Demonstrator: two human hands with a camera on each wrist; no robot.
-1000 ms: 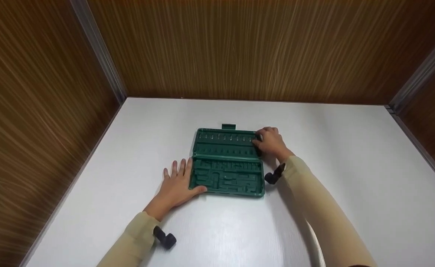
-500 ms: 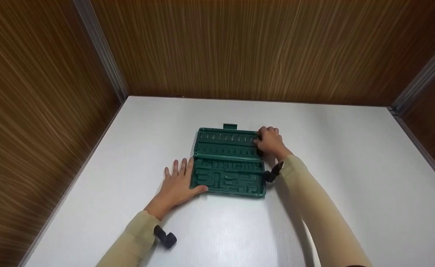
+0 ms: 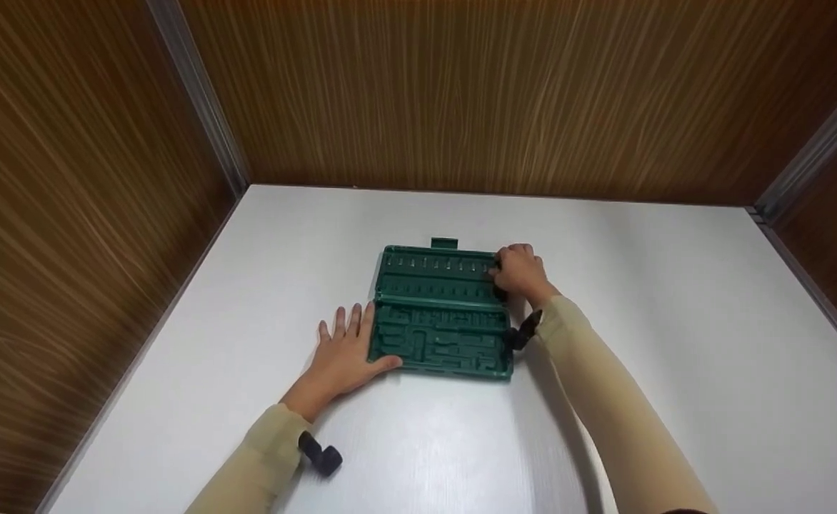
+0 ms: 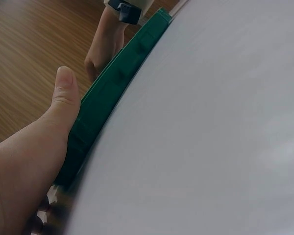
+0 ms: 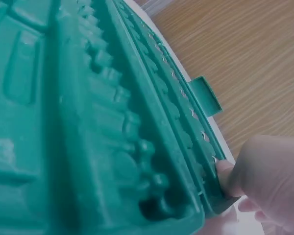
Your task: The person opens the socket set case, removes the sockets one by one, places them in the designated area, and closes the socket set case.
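A green plastic tool case [image 3: 438, 314] lies open on the white table [image 3: 675, 321], its moulded slots empty and a latch tab [image 3: 443, 243] at the far edge. My left hand [image 3: 343, 353] lies flat on the table by the case's near left corner, thumb [image 4: 63, 98] against its edge [image 4: 117, 93]. My right hand [image 3: 518, 275] grips the right end of the far half, fingers curled over its rim. In the right wrist view the fingers [image 5: 264, 171] pinch the corner of that half [image 5: 186, 147] below the latch tab [image 5: 206, 95].
Wood-grain walls [image 3: 461, 93] close the table in on the left, back and right, with metal strips [image 3: 197, 93] in the corners. A black wrist camera [image 3: 321, 457] sits on each beige sleeve. Bare white tabletop surrounds the case.
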